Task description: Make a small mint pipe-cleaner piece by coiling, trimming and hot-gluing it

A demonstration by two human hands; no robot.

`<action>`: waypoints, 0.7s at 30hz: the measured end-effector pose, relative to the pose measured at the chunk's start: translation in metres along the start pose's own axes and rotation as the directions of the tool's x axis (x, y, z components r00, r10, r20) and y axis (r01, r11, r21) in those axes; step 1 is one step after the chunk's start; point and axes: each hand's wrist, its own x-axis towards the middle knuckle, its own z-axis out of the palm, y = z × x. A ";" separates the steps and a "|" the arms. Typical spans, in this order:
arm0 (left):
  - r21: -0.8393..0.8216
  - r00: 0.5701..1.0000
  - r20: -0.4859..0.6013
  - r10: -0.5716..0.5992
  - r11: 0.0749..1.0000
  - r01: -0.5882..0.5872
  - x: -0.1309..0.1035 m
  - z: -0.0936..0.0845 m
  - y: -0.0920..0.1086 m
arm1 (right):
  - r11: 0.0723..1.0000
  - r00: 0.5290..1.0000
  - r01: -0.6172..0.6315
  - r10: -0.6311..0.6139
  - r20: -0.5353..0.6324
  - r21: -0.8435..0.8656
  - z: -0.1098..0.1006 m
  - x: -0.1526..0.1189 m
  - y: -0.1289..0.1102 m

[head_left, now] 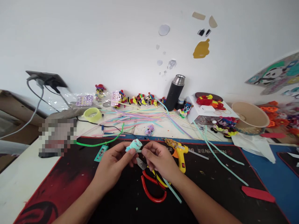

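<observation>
My left hand pinches a small turquoise figure of coiled fuzzy pipe cleaner between thumb and fingers. Close beside it, my right hand has thumb and forefinger closed on a pale mint pipe cleaner end that meets the figure. A mint pipe cleaner length shows below my right hand; whether it is the same piece is hidden. Beneath the hands lie scissors with red handles. A yellow glue gun rests just beyond my right hand, partly covered by it.
Many pastel pipe cleaners lie across the table behind the black mat. A dark thermos stands by the wall, near a white box and a beige bowl. Left are yellow tape and a green stem.
</observation>
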 end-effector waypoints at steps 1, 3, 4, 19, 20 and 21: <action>0.050 0.999 -0.021 0.024 0.998 -0.023 -0.001 -0.001 0.000 | 1.000 1.000 0.005 -0.005 -0.027 0.007 -0.001 0.001 0.001; 0.141 0.998 -0.027 0.061 0.988 -0.057 -0.003 -0.001 0.000 | 1.000 0.996 0.021 -0.020 -0.090 0.012 -0.005 0.003 0.001; 0.183 0.997 -0.024 0.078 0.980 -0.073 -0.003 -0.001 -0.001 | 0.999 0.992 0.031 -0.030 -0.122 0.010 -0.006 0.003 0.001; 0.373 0.972 -0.086 0.220 0.912 -0.173 -0.005 -0.006 -0.002 | 0.982 0.963 0.162 -0.179 -0.201 -0.098 -0.011 -0.001 -0.013; 0.403 0.968 -0.076 0.238 0.896 -0.189 -0.004 -0.005 -0.001 | 0.982 0.964 0.168 -0.182 -0.193 -0.087 -0.011 -0.002 -0.014; 0.431 0.965 -0.063 0.256 0.879 -0.205 -0.003 -0.005 -0.001 | 0.982 0.966 0.173 -0.185 -0.183 -0.078 -0.010 -0.003 -0.015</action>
